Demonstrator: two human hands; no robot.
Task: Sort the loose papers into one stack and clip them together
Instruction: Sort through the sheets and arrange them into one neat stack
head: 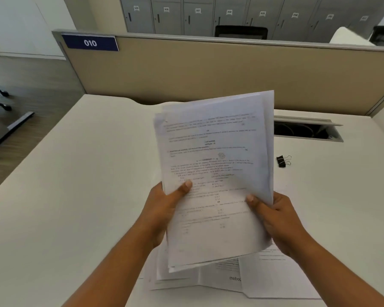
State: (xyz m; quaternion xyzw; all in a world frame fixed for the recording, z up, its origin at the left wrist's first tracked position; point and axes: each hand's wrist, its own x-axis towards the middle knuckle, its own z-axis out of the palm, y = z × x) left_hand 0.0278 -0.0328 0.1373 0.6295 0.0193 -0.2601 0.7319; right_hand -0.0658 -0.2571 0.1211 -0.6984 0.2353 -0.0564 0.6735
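Observation:
A bundle of printed white papers (215, 151) is held up above the desk, its sheets unevenly aligned at the top and bottom edges. My left hand (162, 209) grips its left edge, thumb on the front page. My right hand (277, 220) grips the right edge, thumb on the front too. Under the bundle, more loose papers (264, 278) lie spread on the white desk (75, 196) near its front edge. A black binder clip (283, 161) lies on the desk to the right of the bundle, apart from both hands.
A beige partition (186, 69) with a blue "010" sign (90, 42) closes the desk's far side. An open cable tray (306, 130) is set into the desk at the back right. Chair legs (2, 116) stand on the floor at left. Grey lockers (208, 16) line the back.

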